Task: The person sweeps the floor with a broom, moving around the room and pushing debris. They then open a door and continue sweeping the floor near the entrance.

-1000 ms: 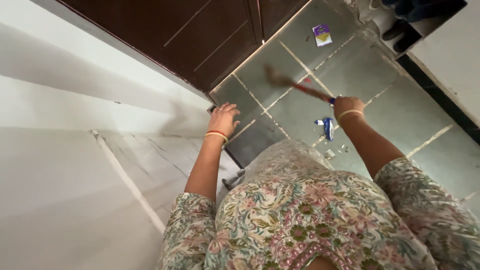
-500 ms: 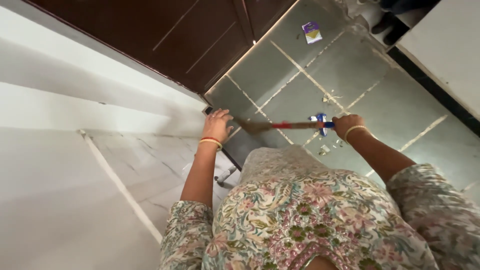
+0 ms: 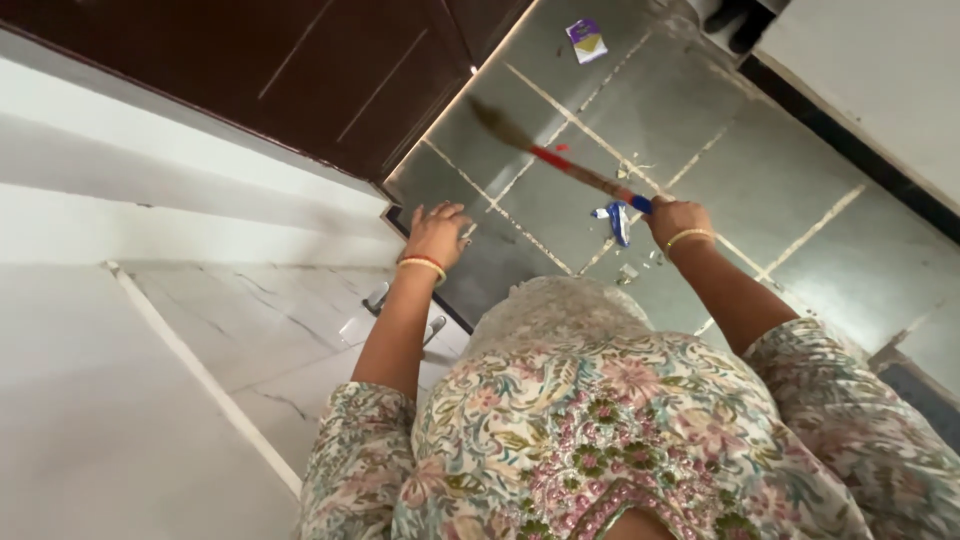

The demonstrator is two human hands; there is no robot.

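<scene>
My right hand (image 3: 676,219) is shut on the handle of a broom (image 3: 560,160) with a red and blue grip. Its brown bristle end points up and to the left over the grey floor tiles (image 3: 700,150). My left hand (image 3: 437,233) rests flat, fingers spread, on the edge of the white marble wall (image 3: 250,330) near the corner. A blue and white scrap (image 3: 617,222) lies on the floor just left of my right hand, with small bits of litter around it.
A dark brown wooden door (image 3: 320,70) closes the top left. A purple and yellow packet (image 3: 586,39) lies on the tiles far ahead. A white wall with a black skirting (image 3: 850,150) runs along the right. Shoes (image 3: 735,20) stand at the top edge.
The broom swung from lying level toward my left hand back up and away, its bristles now pointing to the upper left. My left hand stayed on the wall edge.
</scene>
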